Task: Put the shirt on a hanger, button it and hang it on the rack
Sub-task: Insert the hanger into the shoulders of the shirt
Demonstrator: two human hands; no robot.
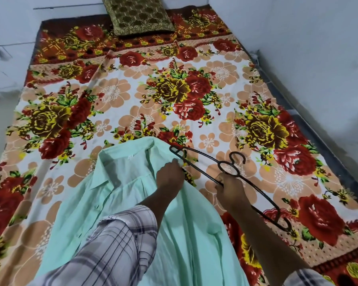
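Head view is showing the mint shirt point(132, 203) lying on the floral bed point(194, 89). Left hand point(170, 175) is pinching the shirt's shoulder edge; right hand point(228, 187), just beside the shirt, is clenching the dark hanger point(227, 169) near its hook.

Shirt point(132, 203) lower part cut off by bottom edge; part hidden under left sleeve point(112, 244). Hanger point(232, 174) bar partly hidden inside right hand point(228, 187). Shirt label unreadable.

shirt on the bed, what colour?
Plain light mint green shirt, no pattern; seen in the head view.
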